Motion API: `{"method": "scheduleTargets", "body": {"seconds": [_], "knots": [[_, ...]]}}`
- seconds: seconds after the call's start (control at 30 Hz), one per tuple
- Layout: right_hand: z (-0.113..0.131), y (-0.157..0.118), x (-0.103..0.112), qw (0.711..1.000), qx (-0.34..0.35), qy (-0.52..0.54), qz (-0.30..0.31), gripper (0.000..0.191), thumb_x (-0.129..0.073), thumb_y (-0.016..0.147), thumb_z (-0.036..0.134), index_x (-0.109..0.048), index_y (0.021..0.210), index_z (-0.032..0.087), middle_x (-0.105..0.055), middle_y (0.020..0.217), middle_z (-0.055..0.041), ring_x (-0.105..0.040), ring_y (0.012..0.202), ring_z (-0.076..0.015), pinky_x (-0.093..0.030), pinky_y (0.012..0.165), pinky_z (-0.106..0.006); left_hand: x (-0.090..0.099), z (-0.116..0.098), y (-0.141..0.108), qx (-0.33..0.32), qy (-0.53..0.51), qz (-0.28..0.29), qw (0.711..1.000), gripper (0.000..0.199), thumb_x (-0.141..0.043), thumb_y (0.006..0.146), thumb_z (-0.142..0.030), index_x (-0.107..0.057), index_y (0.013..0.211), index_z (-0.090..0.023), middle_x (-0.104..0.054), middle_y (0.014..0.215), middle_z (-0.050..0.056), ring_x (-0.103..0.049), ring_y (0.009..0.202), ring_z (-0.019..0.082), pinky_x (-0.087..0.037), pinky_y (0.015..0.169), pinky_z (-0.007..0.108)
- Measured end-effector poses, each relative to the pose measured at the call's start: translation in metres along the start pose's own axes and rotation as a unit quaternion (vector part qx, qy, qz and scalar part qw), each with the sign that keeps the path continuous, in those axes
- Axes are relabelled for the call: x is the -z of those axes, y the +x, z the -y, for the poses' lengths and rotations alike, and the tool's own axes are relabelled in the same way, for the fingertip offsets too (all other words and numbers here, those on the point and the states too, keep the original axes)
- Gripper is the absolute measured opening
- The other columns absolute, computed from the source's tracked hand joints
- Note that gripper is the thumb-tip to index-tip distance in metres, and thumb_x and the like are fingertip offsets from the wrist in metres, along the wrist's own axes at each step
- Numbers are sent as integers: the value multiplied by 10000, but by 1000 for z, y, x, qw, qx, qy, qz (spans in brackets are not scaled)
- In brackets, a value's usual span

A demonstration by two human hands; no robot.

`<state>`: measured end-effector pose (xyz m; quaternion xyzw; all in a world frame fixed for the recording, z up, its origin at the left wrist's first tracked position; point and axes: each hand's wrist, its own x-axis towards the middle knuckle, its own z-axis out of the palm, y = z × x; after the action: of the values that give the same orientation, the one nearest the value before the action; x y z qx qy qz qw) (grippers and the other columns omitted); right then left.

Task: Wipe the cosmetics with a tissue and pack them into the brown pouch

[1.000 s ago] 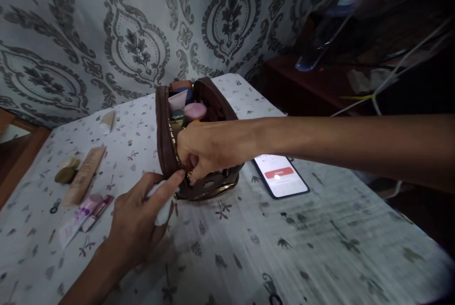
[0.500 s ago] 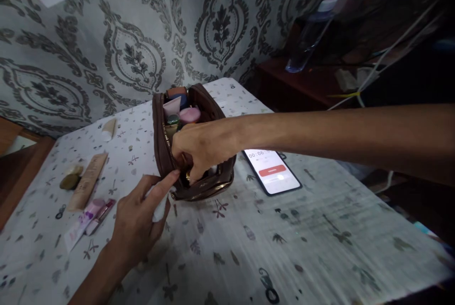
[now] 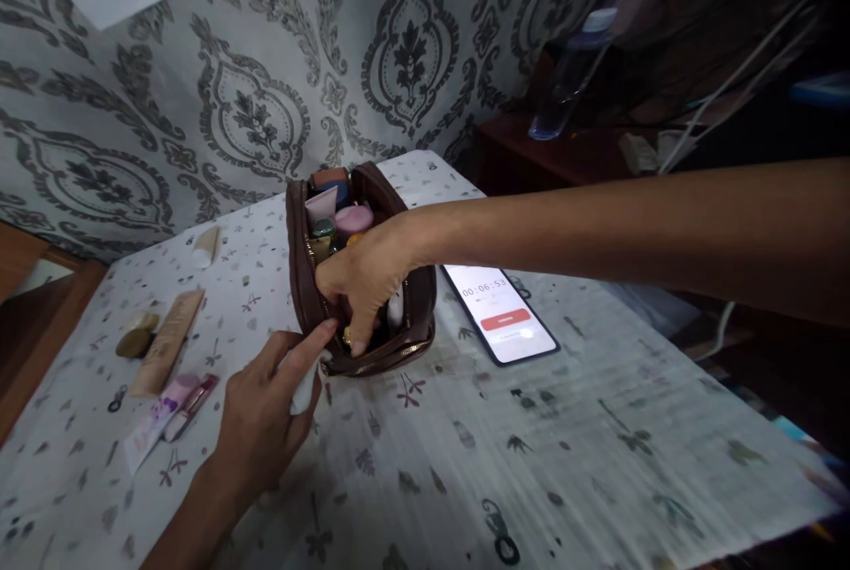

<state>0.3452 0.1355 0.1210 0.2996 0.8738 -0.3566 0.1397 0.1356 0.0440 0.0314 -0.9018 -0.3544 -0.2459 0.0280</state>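
Note:
A brown zippered toiletry bag (image 3: 298, 278) stands unzipped on the table. My right hand (image 3: 372, 265) reaches down into it, fingers curled and fingertips hidden inside. By the thumb shows a small gold-coloured piece (image 3: 346, 336); what the fingers grip, if anything, is hidden. Beyond that hand, the bag holds a pale pink tube (image 3: 322, 205), a round pink item (image 3: 354, 219) and a green-topped container (image 3: 324, 230). A white item (image 3: 396, 309) lies along its right inner side. My left hand (image 3: 262, 402) is closed around a small white object (image 3: 304, 391), mostly covered, its index finger touching the bag's front-left rim.
A phone (image 3: 501, 318) with a running timer lies right of the bag. At left are a beige tube (image 3: 168, 342), a green-lidded jar (image 3: 135, 342), a floral tube (image 3: 159, 419), a lip gloss (image 3: 190, 408) and a small cream tube (image 3: 206, 247). A water bottle (image 3: 571, 79) stands behind.
My right hand has shifted slightly within the bag, its wrist a little higher, uncovering more of the white item inside. The left hand stays at the rim. The view has shifted slightly.

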Motion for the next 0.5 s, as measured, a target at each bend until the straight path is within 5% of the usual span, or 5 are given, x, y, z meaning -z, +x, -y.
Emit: {"method": "scheduleTargets", "body": {"seconds": [0.2,0.33,0.43,0.5], "knots": [[5,-16,8,994,24,-95,-52,216,-781,769,297,-744,801,86,-563,534,111,-538,624,-63,-352,594,-224,3,2,-2,-4,27,3,1000,642,-490,874,-87,-417,1482,-280,-623,979,45,-633,796,167,-478,620,228],[3,-48,7,970,43,-157,-183,150,-684,831,212,-729,738,103,-465,523,98,-454,581,-52,-280,560,-256,5,3,0,-16,52,-1,998,620,-497,882,-85,-438,1468,-282,-632,956,39,-630,755,156,-456,584,219],[-6,-73,-10,932,62,-136,-330,184,-566,918,121,-702,798,151,-620,727,49,-555,763,-86,-367,683,-254,6,2,2,-23,51,3,998,604,-501,901,-81,-438,1470,-276,-639,960,39,-641,768,146,-474,614,213],[-15,-83,-27,922,55,-101,-370,124,-577,932,148,-697,919,178,-681,986,18,-594,995,-136,-408,811,-274,6,2,3,-29,47,1,998,602,-518,904,-75,-440,1468,-272,-653,978,39,-653,791,141,-483,631,207]]}}
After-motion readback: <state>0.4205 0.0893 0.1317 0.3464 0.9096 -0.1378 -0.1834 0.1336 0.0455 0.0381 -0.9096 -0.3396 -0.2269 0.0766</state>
